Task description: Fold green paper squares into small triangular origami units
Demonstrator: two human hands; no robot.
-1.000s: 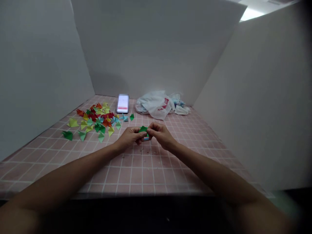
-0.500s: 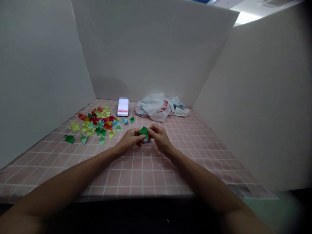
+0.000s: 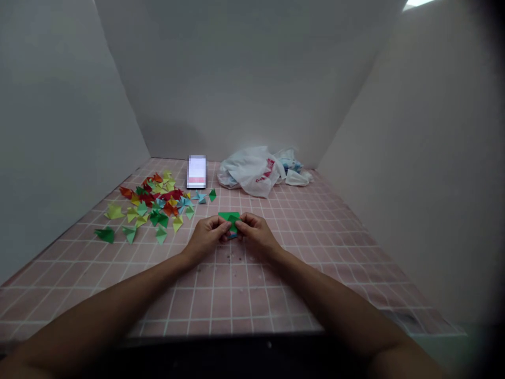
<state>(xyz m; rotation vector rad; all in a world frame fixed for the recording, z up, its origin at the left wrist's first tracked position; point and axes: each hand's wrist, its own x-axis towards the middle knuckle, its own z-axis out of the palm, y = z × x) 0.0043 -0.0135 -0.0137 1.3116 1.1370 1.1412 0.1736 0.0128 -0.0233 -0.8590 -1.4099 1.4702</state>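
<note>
A small green paper [image 3: 232, 220], folded, is held between my two hands above the middle of the table. My left hand [image 3: 209, 235] pinches its left side with thumb and fingers. On its right side, my right hand [image 3: 255, 231] has a similar pinch. Just below the paper, a small blue item [image 3: 232, 236] shows between the hands, partly hidden by them. Many folded paper pieces [image 3: 157, 217] in green, yellow, red, orange and blue lie left of my hands. One green folded piece [image 3: 212, 195] lies apart, beyond my hands.
A lit phone [image 3: 197, 171] stands near the back wall. A crumpled white plastic bag [image 3: 250, 171] lies right of it, with smaller wrappers [image 3: 298, 178] alongside. Pale panels enclose the pink checked table [image 3: 221, 300] at the back and both sides; small specks lie near my hands.
The green paper has gone from a pointed diamond shape to one with a wide, straight top edge. Both hands have shifted slightly down in view and still hold it. The camera view has tilted a little.
</note>
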